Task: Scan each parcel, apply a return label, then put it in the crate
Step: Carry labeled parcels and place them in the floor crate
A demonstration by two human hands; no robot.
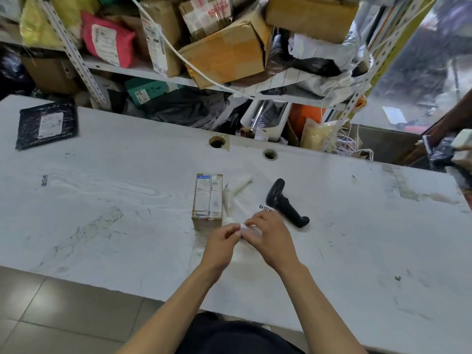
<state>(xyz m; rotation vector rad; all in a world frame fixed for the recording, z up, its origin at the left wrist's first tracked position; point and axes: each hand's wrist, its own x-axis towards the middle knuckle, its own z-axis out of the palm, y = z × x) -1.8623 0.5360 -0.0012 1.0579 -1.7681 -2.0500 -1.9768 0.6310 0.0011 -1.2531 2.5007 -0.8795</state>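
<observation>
A small cardboard parcel (207, 200) with a shipping label on top lies in the middle of the white table (102, 200). Just in front of it my left hand (221, 247) and my right hand (268, 237) meet, both pinching a small white label (243, 228) between their fingertips. A sheet with printed black characters (264, 207) lies under my right hand. The black handheld scanner (284, 203) rests on the table to the right of the parcel. Rolled white paper strips (233, 194) lie between parcel and scanner.
A flat black parcel (47, 125) sits at the table's far left. Shelves (143, 70) behind are crammed with boxes and bags. Two cable holes (217, 142) pierce the tabletop. Another person's arm with parcels (449, 146) shows at the right edge.
</observation>
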